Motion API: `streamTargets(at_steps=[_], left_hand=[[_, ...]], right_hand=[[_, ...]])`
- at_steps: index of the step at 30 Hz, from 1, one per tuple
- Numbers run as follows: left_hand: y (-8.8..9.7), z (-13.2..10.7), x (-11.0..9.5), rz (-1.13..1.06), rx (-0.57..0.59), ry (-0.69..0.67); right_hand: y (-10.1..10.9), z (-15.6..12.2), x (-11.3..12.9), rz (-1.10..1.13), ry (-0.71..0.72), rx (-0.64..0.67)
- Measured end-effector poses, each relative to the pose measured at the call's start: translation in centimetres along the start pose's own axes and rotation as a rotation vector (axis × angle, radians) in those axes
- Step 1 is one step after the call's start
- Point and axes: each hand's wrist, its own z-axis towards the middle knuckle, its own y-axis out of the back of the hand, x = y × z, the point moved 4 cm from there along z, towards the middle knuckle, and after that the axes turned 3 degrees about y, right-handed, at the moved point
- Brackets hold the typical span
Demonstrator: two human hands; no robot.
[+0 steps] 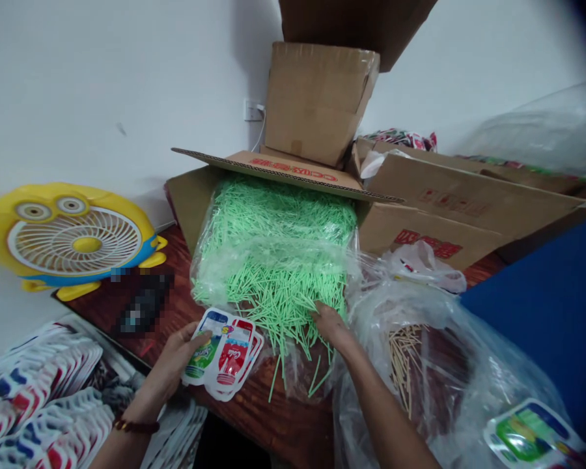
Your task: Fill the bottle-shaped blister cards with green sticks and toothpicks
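My left hand [176, 365] is closed around a small fan of printed bottle-shaped cards [224, 355], white with green, blue and red prints. My right hand [329, 326] reaches into a big heap of thin green sticks [278, 254] that spills from a clear plastic bag lying in a tipped cardboard box [273, 168]. Its fingertips are buried among the sticks, so I cannot see what they grip. A few loose green sticks [317, 381] lie on the dark wooden table [268, 417] below.
A yellow cartoon desk fan [71, 238] stands at the left. Stacks of the same printed cards [39, 397] fill the lower left. More cardboard boxes [469, 202] stand behind, a clear bag with pale wooden sticks [405, 365] lies at the right, beside a blue panel [547, 306].
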Motion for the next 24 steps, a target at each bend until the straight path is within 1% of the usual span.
streamTargets(at_steps=[3, 6, 8, 10, 13, 16, 18, 20, 22, 24], left_hand=[[-0.3, -0.6, -0.2, -0.053, 0.011, 0.002], [-0.8, -1.4, -0.3, -0.122, 0.039, 0.016], [-1.1, -2.0, -0.2, -0.175, 0.027, 0.011], [-1.5, -2.5, 0.0, -0.224, -0.002, 0.001], [-2.4, -3.0, 0.6, -0.254, -0.006, 0.008], [-3.1, -3.4, 1.2, -0.248, -0.012, 0.018], [-3.2, -3.7, 1.4, -0.253, -0.039, 0.02], [-3.3, -4.0, 1.3, -0.267, -0.041, 0.01], [-3.6, -4.3, 1.2, -0.283, -0.027, -0.007], [-3.9, -4.6, 1.1, -0.292, -0.022, -0.01]], right_hand=[[0.3, -0.3, 0.0, 0.151, 0.007, -0.027], [0.2, -1.5, 0.5, 0.313, 0.013, -0.065], [-0.3, -2.8, 0.7, 0.388, 0.023, -0.115], [-1.4, -4.3, 0.5, 0.441, 0.019, -0.167], [-3.5, -6.2, -0.2, 0.486, -0.027, -0.24], [-5.0, -7.5, -0.1, 0.488, -0.058, -0.231], [-5.1, -8.1, 0.3, 0.499, -0.045, -0.216], [-5.0, -8.5, 0.6, 0.519, -0.013, -0.228], [-5.2, -8.7, 0.5, 0.535, 0.023, -0.245], [-5.7, -8.7, -0.1, 0.541, 0.04, -0.296]])
